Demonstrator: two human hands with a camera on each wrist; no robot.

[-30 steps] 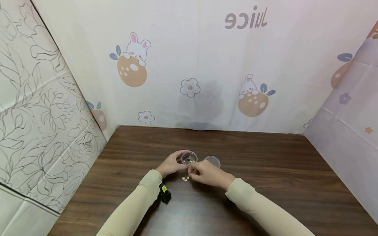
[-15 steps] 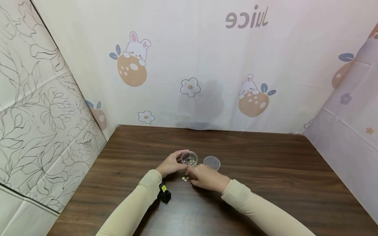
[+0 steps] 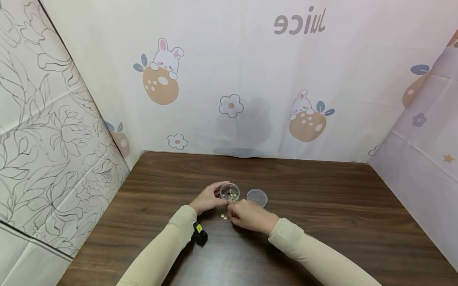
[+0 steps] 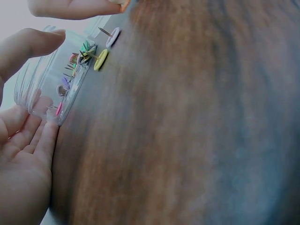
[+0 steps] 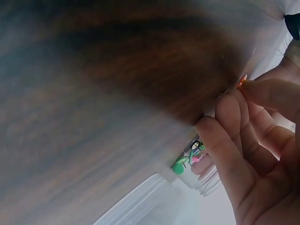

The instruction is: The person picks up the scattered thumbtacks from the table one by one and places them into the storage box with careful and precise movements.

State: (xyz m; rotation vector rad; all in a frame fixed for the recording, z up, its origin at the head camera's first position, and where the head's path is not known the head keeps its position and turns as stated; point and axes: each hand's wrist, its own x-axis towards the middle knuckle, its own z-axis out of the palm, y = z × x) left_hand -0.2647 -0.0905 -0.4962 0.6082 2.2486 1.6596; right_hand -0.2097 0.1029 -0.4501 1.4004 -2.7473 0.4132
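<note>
My left hand (image 3: 206, 201) curls its thumb and fingers round a small clear round container (image 3: 229, 192), which stands on the table. Inside, the left wrist view shows several coloured thumbtacks, among them a pink thumbtack (image 4: 59, 108). Just in front of the container, my right hand (image 3: 253, 216) pinches an orange thumbtack (image 5: 242, 82) between thumb and fingertip, close to the tabletop. Beside it lie two loose tacks, a yellow thumbtack (image 4: 101, 60) and a white thumbtack (image 4: 113, 37), pins pointing away from the wood.
A clear round lid (image 3: 257, 197) lies right of the container, behind my right hand. The dark wooden table (image 3: 315, 190) runs back to a printed curtain (image 3: 200, 79). A black wrist device (image 3: 200, 236) hangs under my left wrist.
My right hand has come down from beside the container to the loose thumbtacks and picked one up. Two of three still lie on the table. The left hand stays on the container.
</note>
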